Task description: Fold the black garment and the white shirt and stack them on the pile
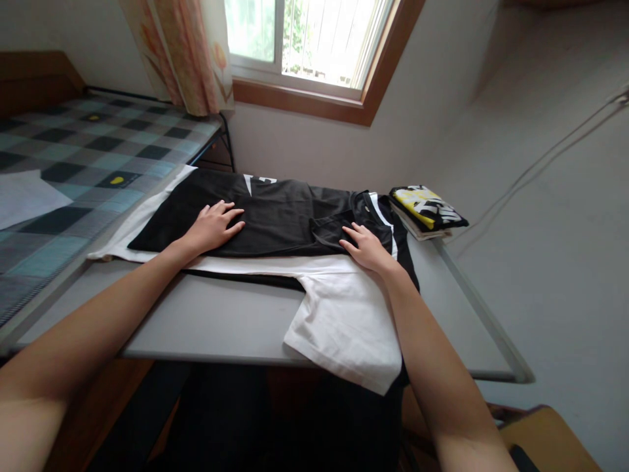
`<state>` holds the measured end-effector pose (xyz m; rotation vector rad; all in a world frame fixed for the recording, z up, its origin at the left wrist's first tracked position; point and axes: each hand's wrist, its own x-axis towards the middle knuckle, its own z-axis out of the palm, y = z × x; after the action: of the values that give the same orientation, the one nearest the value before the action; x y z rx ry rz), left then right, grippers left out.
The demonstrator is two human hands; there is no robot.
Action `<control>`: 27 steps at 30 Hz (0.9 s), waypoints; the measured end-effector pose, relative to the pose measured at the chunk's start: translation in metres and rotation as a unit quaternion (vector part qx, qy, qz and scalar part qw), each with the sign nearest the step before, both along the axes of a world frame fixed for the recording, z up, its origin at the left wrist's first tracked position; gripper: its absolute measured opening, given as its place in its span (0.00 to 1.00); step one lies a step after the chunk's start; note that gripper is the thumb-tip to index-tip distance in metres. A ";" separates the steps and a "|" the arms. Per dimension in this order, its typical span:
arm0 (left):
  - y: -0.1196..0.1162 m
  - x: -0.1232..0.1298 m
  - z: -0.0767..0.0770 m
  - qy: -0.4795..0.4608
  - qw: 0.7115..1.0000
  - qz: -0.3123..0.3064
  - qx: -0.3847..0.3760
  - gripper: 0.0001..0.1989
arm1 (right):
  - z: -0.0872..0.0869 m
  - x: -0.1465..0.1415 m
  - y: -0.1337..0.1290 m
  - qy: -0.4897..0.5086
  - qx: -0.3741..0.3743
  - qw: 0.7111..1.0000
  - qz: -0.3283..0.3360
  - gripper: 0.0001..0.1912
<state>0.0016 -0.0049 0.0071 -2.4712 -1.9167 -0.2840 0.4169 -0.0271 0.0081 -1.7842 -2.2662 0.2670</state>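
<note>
A black shirt [280,213] with white lettering lies folded lengthwise on the grey table [221,318]. Beneath it is a white shirt [351,321], whose sleeve spreads toward me and hangs over the table's front edge. More black cloth shows under the white one. My left hand [213,227] rests on the left part of the black shirt, fingers spread and holding nothing. Farther right, my right hand [364,246] lies by the black shirt's folded sleeve and collar, its fingers apart. The palms' undersides are hidden.
A stack of folded clothes [427,208], black and yellow on top, sits at the table's back right. To the left is a bed [98,147] with a checked cover and white paper or cloth [29,196]. A window and curtain are behind; a wooden chair is at lower right.
</note>
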 end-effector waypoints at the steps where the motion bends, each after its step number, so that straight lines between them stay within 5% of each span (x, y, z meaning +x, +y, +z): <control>1: 0.000 0.000 0.000 -0.001 1.000 -0.001 0.000 0.28 | 0.000 0.000 0.000 0.000 -0.001 1.000 0.001 0.30; 27: 0.000 -0.001 -0.001 -0.007 1.000 -0.002 0.005 0.28 | -0.001 0.001 0.002 -0.003 0.001 1.000 0.003 0.30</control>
<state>0.0008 -0.0049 0.0060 -2.4734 -1.9105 -0.3114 0.4182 -0.0252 0.0068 -1.7817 -2.2754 0.2611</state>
